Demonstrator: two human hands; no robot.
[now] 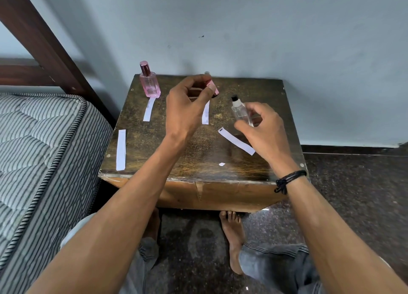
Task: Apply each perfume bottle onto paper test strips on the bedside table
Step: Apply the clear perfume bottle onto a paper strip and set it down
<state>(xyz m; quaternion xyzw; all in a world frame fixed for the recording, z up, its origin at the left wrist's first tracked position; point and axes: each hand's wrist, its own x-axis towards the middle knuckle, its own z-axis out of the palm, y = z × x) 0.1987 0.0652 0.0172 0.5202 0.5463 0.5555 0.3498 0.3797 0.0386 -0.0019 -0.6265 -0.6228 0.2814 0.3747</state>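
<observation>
A pink perfume bottle with its cap on stands at the back left of the wooden bedside table. My left hand is raised over the back middle and pinches a small pink, blurred object, maybe a cap or small bottle. My right hand grips a clear bottle with a black spray head, tilted left. Several white paper strips lie on the table: one under the pink bottle, one at the middle, one by my right hand, one at the left edge.
A striped mattress and a dark bed frame border the table's left side. A grey wall stands behind it. A paper scrap lies near the front edge. My bare feet rest on the dark speckled floor below.
</observation>
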